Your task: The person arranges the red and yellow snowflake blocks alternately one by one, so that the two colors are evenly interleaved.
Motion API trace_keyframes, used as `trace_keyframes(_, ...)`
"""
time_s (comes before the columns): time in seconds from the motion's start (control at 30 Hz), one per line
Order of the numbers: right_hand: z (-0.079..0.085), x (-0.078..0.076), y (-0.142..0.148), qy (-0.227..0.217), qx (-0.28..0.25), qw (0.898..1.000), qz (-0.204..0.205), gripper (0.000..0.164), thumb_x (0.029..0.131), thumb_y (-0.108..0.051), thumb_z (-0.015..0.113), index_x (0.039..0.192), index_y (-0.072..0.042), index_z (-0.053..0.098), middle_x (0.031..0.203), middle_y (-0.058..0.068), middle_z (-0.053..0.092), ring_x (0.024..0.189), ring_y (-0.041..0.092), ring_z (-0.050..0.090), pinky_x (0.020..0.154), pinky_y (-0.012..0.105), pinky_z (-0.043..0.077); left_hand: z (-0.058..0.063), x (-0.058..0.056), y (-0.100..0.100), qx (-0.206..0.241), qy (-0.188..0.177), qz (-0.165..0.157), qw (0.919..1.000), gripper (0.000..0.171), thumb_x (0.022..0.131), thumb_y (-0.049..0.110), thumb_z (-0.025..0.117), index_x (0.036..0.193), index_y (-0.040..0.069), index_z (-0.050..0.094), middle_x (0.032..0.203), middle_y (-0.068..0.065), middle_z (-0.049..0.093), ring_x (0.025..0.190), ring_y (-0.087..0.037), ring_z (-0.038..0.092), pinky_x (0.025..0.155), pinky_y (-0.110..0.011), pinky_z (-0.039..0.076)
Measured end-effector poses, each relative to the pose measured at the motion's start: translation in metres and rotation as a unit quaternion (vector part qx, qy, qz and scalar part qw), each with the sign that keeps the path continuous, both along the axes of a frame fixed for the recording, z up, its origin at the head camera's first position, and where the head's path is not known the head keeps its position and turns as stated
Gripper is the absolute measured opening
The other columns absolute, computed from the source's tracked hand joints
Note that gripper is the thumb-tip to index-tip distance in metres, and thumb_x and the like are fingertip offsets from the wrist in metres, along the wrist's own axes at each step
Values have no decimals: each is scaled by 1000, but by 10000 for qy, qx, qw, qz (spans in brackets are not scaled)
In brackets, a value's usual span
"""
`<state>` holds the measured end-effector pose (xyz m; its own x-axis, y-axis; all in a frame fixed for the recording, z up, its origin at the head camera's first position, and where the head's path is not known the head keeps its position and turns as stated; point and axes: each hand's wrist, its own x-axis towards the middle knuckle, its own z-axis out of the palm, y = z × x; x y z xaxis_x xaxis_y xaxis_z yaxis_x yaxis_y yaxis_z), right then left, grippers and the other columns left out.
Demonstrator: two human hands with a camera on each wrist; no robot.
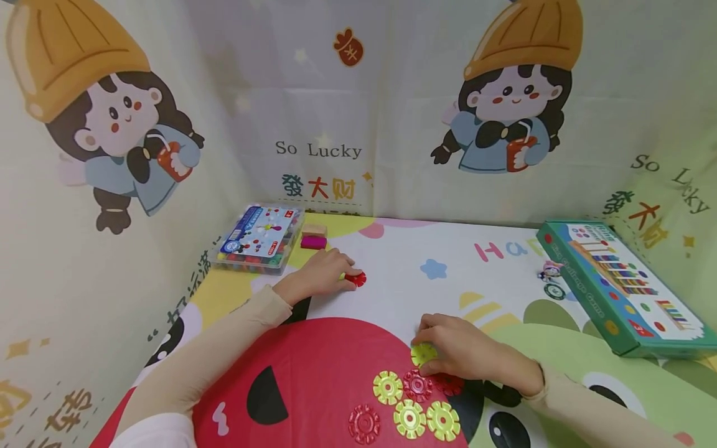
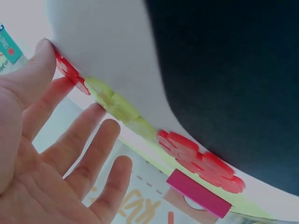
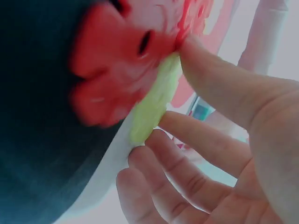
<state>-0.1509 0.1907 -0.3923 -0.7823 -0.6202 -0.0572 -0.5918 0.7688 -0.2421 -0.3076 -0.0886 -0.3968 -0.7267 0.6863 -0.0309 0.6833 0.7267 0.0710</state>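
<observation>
At the far side of the table, my left hand pinches a red notched plastic disc by thumb and index finger. Beside that disc the left wrist view shows a yellow disc and another red disc, both mostly covered by the hand in the head view. Nearer me, my right hand has a yellow notched disc between thumb and fingers. Close below it lie red discs and several yellow discs, some touching. One more red disc lies apart on the left.
A clear box of coloured pieces stands at the back left, next to a magenta block and a tan block. On the right lies a green game box, with a small figurine by it. Printed curtains surround the table.
</observation>
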Motion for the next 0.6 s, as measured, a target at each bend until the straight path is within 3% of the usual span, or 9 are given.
trace_keyframes(0.17,2,-5,3,-572,-339,9978,24,44,71,-49,77,105,-22,70,101,-10,60,91,4,54,75,23,51,1,-1,1,4,-1,41,10000,47,83,44,68,127,30,59,127,-3,61,113,-22,53,91,-38,44)
trace_keyframes(0.33,3,-14,15,-1269,-562,9899,298,45,72,-42,79,110,-21,67,106,-9,57,96,4,54,79,23,52,-1,-2,1,-36,1,8,10000,47,84,45,67,127,31,59,127,-2,61,113,-22,53,90,-37,44)
trace_keyframes(0.47,1,-20,18,-1363,-593,9877,495,42,72,-41,79,105,-23,61,104,-10,56,93,2,53,83,24,50,-1,-2,1,-54,-1,41,10000,47,83,45,68,127,31,59,126,-2,62,112,-22,53,90,-36,44)
trace_keyframes(0.6,0,-19,16,-1163,-482,9914,352,43,70,-43,80,101,-26,57,99,-13,55,87,2,51,78,22,48,-2,-3,2,-52,-5,65,10000,48,83,45,68,128,31,58,126,-1,62,112,-21,53,90,-36,44)
